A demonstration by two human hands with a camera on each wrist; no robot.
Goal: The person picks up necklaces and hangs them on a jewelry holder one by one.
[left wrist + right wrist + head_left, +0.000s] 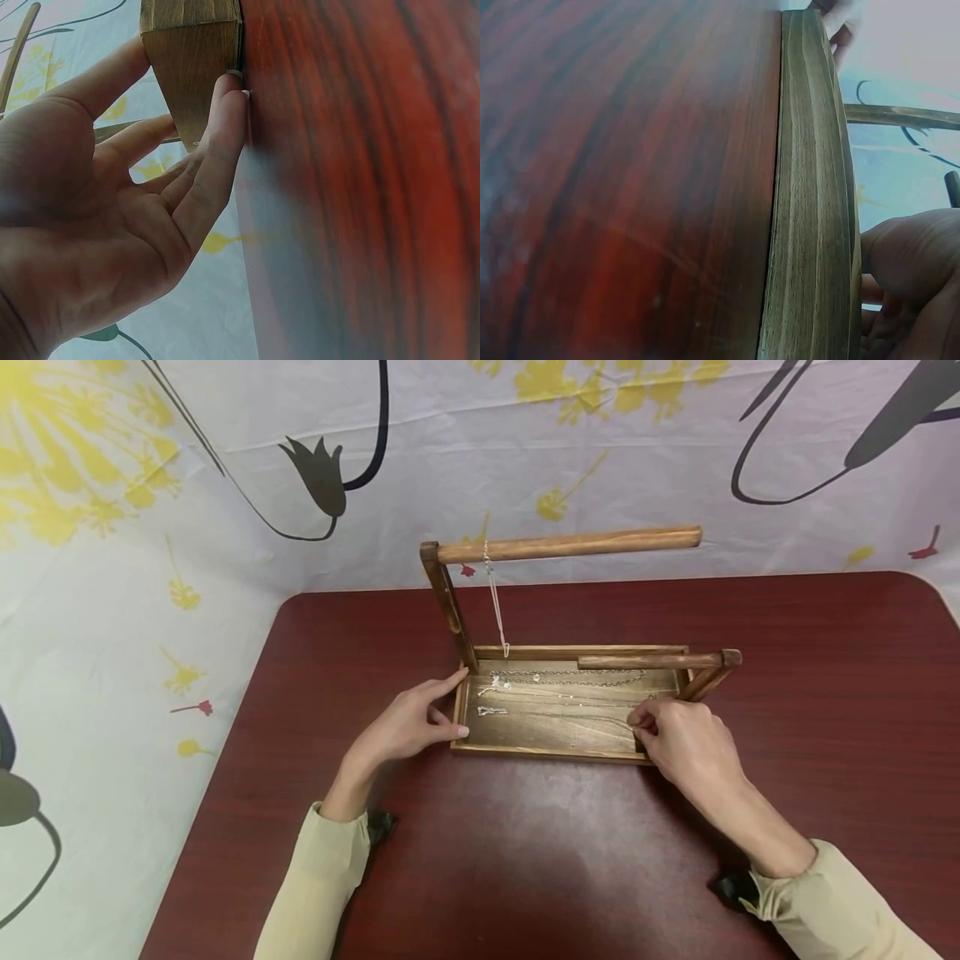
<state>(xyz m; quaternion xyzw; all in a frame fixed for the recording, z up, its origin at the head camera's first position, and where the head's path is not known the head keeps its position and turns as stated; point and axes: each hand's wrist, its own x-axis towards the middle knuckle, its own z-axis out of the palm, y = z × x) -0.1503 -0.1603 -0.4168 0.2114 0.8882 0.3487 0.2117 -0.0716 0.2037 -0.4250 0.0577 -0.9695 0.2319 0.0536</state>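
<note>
A shallow wooden tray (555, 753) with two raised arms lies on the table. Inside it several thin necklaces stretch lengthwise in rows. My right hand (693, 743) reaches into the tray's right end and pinches the end of the front silver necklace (562, 717); in the right wrist view its fingertips are hidden behind the tray's front wall (810, 187). My left hand (408, 722) rests against the tray's left end, thumb at the front corner and a finger towards the back; the left wrist view shows its fairly straight fingers touching the wood.
From the taller wooden bar (577, 543) hangs another silver necklace (497, 602). A shorter bar (652, 662) stands over the tray's right back. The dark red table (525, 860) ends at a patterned cloth (450, 460) behind and to the left.
</note>
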